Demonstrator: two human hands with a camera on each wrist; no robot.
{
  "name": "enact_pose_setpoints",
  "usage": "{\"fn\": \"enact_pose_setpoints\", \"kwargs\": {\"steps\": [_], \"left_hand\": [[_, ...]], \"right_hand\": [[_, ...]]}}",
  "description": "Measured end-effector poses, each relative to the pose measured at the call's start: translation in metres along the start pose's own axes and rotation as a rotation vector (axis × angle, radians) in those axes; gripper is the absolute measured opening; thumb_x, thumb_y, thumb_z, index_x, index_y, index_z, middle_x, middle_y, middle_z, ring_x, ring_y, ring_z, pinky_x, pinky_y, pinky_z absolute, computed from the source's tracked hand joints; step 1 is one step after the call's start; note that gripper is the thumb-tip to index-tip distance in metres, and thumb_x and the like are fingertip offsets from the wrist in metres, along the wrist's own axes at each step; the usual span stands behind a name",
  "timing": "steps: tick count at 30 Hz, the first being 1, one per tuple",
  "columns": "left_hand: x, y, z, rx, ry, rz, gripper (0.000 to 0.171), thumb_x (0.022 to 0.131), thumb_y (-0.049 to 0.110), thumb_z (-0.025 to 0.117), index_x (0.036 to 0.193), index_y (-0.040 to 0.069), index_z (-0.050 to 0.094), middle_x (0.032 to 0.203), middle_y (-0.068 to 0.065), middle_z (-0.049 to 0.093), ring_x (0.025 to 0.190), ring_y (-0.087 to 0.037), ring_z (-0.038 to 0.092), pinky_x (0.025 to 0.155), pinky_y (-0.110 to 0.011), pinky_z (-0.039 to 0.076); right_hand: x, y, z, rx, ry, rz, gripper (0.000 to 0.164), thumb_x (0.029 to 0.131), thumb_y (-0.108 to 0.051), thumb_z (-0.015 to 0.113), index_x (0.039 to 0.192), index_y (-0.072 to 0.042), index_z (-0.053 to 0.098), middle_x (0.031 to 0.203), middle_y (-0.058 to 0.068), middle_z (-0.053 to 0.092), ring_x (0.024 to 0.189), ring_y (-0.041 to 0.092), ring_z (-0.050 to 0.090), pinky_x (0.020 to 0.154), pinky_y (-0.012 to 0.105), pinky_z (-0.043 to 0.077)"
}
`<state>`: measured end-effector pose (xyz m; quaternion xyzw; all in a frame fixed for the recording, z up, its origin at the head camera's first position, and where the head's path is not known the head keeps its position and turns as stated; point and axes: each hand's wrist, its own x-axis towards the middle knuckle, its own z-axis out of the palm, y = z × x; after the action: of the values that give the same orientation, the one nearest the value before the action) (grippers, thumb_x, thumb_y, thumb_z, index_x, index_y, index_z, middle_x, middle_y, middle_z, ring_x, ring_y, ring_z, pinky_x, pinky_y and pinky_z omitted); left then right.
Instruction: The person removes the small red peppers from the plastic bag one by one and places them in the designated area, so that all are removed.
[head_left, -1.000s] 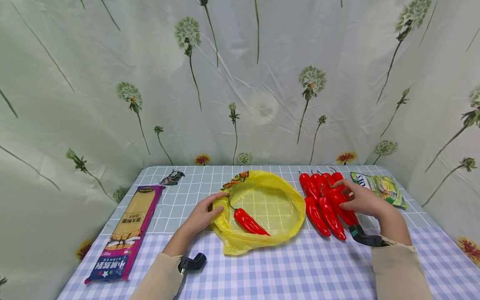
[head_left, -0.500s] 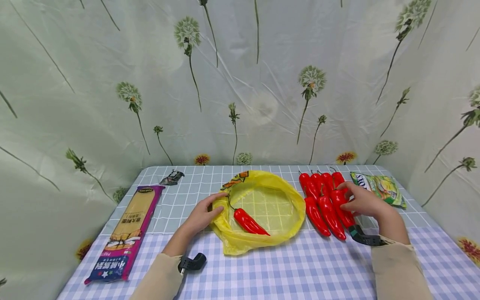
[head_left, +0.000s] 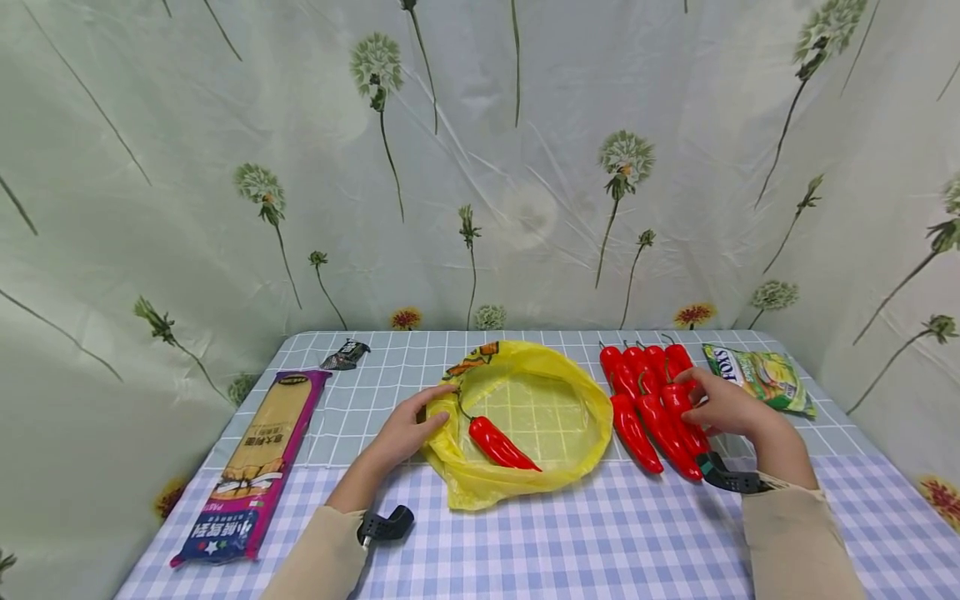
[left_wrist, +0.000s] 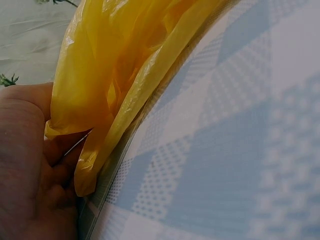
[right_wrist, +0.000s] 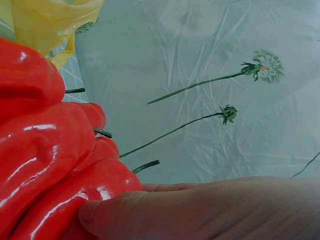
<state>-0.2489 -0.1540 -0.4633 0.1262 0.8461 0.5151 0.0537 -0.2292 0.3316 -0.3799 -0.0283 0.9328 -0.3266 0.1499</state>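
Observation:
My left hand (head_left: 405,429) pinches the left rim of an open yellow plastic bag (head_left: 592,454), its thumb on one side of the film and its fingers on the other in the left wrist view. Inside the bag lies one red chili pepper (head_left: 498,443), stem toward that hand. To the right, several red chili peppers (head_left: 636,433) lie close together in two rows. My right hand (head_left: 727,404) grips the rightmost pepper of the front row (head_left: 677,404); in the right wrist view its thumb (right_wrist: 100,212) presses on the glossy skin. The fingers' far ends are hidden.
A long pasta packet (head_left: 255,467) lies at the left of the checked table (head_left: 525,550). Behind it is a small black wrapper (head_left: 345,355). A green snack bag (head_left: 761,379) lies beyond my right hand. A flower-print curtain (head_left: 525,208) stands at the back.
My right hand has shifted slightly right and down on the pepper pile. The front tip of the middle front pepper has moved a little right. My left hand stays at the bag's rim.

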Motion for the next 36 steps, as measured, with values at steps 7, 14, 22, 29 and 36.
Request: {"fn": "enact_pose_setpoints", "kwargs": {"steps": [7,14,22,29,36], "left_hand": [[0.000,0.000,0.000,-0.001,0.001,0.013,0.047,0.098,0.020,0.063,0.143,0.031,0.055,0.155,-0.007,0.046,0.148,-0.034,0.036,0.123,-0.055,0.024],[0.000,0.000,0.000,0.010,0.004,0.009,0.047,0.098,0.020,0.063,0.143,0.030,0.055,0.155,-0.007,0.047,0.147,-0.034,0.037,0.123,-0.055,0.026],[0.001,0.000,0.001,0.008,0.006,-0.007,0.046,0.098,0.021,0.063,0.141,0.032,0.055,0.155,-0.006,0.047,0.147,-0.032,0.037,0.123,-0.054,0.027],[0.000,-0.001,0.001,-0.004,0.006,-0.002,0.046,0.097,0.019,0.063,0.141,0.032,0.056,0.155,-0.007,0.047,0.147,-0.033,0.038,0.122,-0.055,0.027],[0.000,-0.001,0.000,-0.010,0.007,0.005,0.046,0.097,0.019,0.064,0.141,0.032,0.056,0.154,-0.007,0.048,0.146,-0.033,0.039,0.122,-0.054,0.028]], "right_hand": [[0.002,0.001,0.000,-0.005,0.010,0.005,0.059,0.089,-0.008,0.069,0.138,0.006,0.039,0.111,0.027,0.056,0.094,0.028,0.060,0.072,0.042,0.063],[0.002,0.002,0.000,-0.024,0.023,-0.003,0.057,0.090,-0.009,0.068,0.137,0.007,0.040,0.109,0.026,0.058,0.094,0.028,0.060,0.073,0.042,0.062],[0.002,-0.004,0.000,-0.112,0.083,-0.050,0.056,0.089,-0.016,0.071,0.132,0.007,0.046,0.108,0.026,0.060,0.088,0.026,0.060,0.070,0.038,0.061],[0.004,-0.015,0.005,-0.160,0.201,-0.103,0.046,0.090,-0.018,0.069,0.127,0.005,0.054,0.106,0.024,0.063,0.089,0.030,0.060,0.067,0.037,0.058],[0.010,-0.036,0.016,-0.152,0.296,-0.183,0.033,0.092,-0.015,0.067,0.120,0.001,0.061,0.105,0.020,0.065,0.095,0.033,0.061,0.079,0.045,0.058]]}}
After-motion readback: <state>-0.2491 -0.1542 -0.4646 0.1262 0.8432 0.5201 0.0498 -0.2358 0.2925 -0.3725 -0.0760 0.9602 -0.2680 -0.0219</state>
